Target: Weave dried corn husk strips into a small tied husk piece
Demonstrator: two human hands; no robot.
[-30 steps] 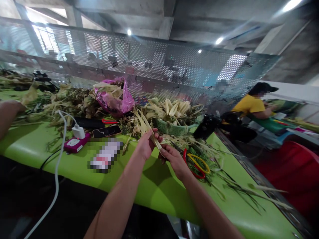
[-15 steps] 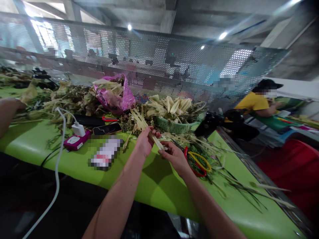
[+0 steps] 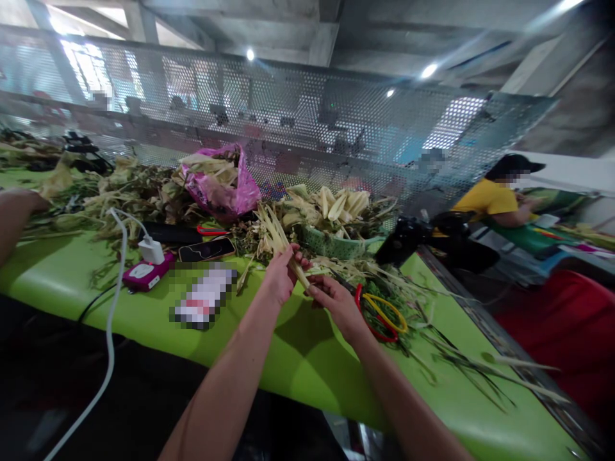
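Note:
My left hand is closed around a bundle of pale dried corn husks, whose loose ends fan out up and to the left. At the bundle's lower end, my right hand pinches the husk between thumb and fingers. Both hands are just above the green tabletop. Behind them stands a green basket heaped with folded husk pieces. Close to my right hand lie scissors with red and yellow handles, over green plant scraps.
A pink plastic bag of husks and a pile of dry plants line the back. Left are a phone, a pixelated phone-like item and a purple power strip. A black clamp and a person in yellow are right.
The husk bundle has turned slightly in my left hand, and its loose ends have shifted. My right fingers have changed their grip at its lower end. The view has tilted a little.

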